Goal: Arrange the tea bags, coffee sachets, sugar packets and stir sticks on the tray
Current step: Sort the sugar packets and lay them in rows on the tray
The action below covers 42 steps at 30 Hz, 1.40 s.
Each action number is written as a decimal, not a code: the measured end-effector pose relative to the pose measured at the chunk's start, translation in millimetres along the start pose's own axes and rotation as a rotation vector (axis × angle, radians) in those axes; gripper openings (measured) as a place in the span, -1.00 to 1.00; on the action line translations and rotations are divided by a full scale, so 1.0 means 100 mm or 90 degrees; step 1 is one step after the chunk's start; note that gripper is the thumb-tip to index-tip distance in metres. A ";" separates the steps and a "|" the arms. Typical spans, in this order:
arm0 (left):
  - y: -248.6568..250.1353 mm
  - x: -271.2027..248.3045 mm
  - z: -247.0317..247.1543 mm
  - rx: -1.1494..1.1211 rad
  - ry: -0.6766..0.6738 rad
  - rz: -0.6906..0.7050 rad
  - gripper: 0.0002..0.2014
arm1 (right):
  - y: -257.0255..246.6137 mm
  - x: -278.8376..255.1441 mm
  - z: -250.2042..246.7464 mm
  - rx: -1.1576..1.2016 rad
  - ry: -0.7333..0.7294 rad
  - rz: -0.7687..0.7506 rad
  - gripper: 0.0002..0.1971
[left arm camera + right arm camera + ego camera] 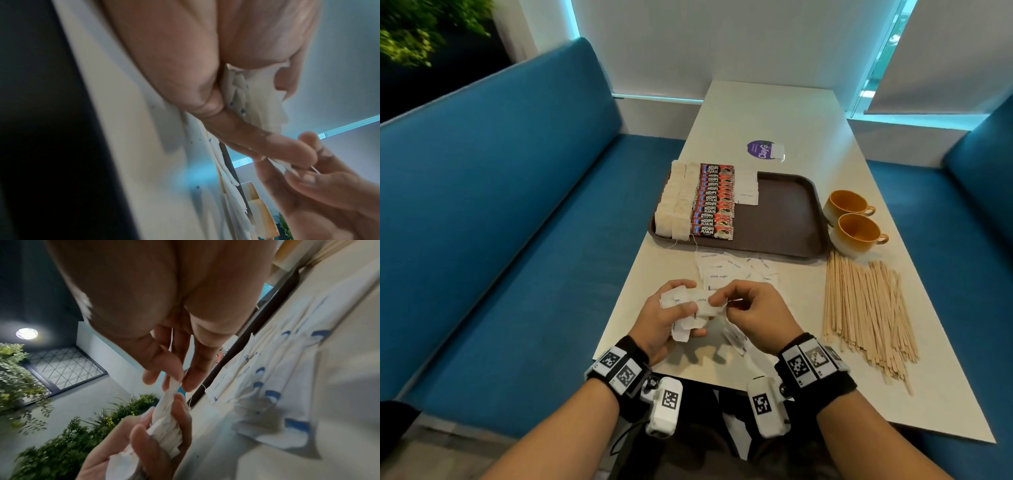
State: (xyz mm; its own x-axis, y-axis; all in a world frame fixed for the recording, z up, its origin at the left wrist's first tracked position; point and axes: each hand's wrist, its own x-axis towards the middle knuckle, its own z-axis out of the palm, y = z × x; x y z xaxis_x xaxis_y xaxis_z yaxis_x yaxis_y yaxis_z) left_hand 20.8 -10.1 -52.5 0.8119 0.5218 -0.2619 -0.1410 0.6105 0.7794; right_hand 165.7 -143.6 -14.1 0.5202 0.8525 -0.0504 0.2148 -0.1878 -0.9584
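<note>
Tea bags, coffee sachets and some sugar lay on the tray; left hand clutched sugar packets, right hand pinched one; stir sticks waited on the desk

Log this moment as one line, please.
left hand: holds sugar packets | right hand: pinches one | tray: partly filled | stir sticks: on table

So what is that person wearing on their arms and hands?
The hands are bare, without gloves or sleeves. The left hand and the right hand each have a broad black wrist band carrying white plates printed with black square-pattern markers. Under each wrist hangs a small white camera unit with its own square marker, and thin dark cables run from it.
</note>
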 end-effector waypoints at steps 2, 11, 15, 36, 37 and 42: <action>-0.01 0.01 0.00 -0.002 0.001 0.011 -0.53 | 0.02 0.01 0.01 0.008 0.031 0.007 -0.55; -0.02 0.02 -0.01 -0.004 -0.006 0.027 -0.52 | 0.00 -0.02 -0.01 0.109 0.044 0.106 -0.86; -0.04 0.02 -0.02 -0.008 -0.020 0.033 -0.51 | 0.02 -0.01 0.00 0.133 0.050 0.123 -0.81; -0.01 0.00 0.01 0.025 -0.017 0.029 -0.56 | 0.01 -0.02 0.00 0.189 0.027 0.172 -0.72; -0.01 0.00 0.02 0.020 -0.011 0.023 -0.60 | 0.02 -0.01 0.00 0.183 0.026 0.167 -0.71; 0.01 -0.01 0.07 0.073 0.030 0.012 -0.79 | 0.02 -0.01 -0.09 0.134 -0.020 0.126 -0.64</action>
State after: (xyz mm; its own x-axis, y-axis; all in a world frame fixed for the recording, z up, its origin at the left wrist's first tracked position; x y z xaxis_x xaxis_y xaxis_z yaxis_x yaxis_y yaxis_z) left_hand 23.7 -14.8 -47.5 0.7821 0.5612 -0.2708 -0.0876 0.5292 0.8440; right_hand 172.8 -148.7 -13.6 0.5079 0.8250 -0.2480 -0.0660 -0.2498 -0.9660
